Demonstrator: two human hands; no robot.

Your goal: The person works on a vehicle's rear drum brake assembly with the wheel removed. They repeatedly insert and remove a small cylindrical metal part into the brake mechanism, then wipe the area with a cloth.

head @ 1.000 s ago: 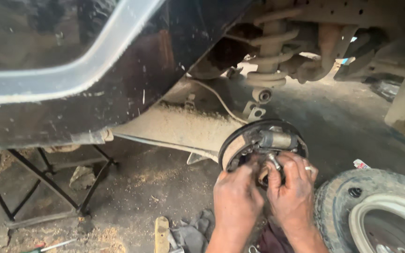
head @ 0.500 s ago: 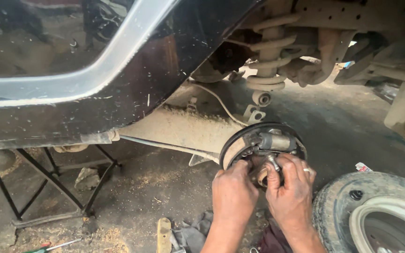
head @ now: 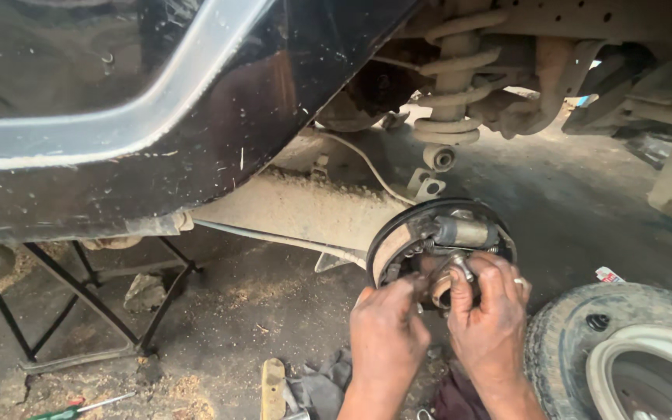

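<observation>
Hands [head: 437, 327] unmoved, gripping round rusty brake drum assembly [head: 441, 241]

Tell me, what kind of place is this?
Probably a car repair yard. A dark car body sits raised on a metal stand, a removed wheel lies on the dirt, and both hands, left hand and right hand, work on the bare brake assembly.

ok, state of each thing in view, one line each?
brake assembly: drum off, shoes and springs exposed, dusty
left hand: gripping the assembly's lower left part
right hand: gripping the lower middle, ring on one finger
wheel: off the car, lying flat on the ground
car body: raised, resting on a stand
screwdriver: lying on the ground, untouched
coil spring: mounted, rusty
</observation>
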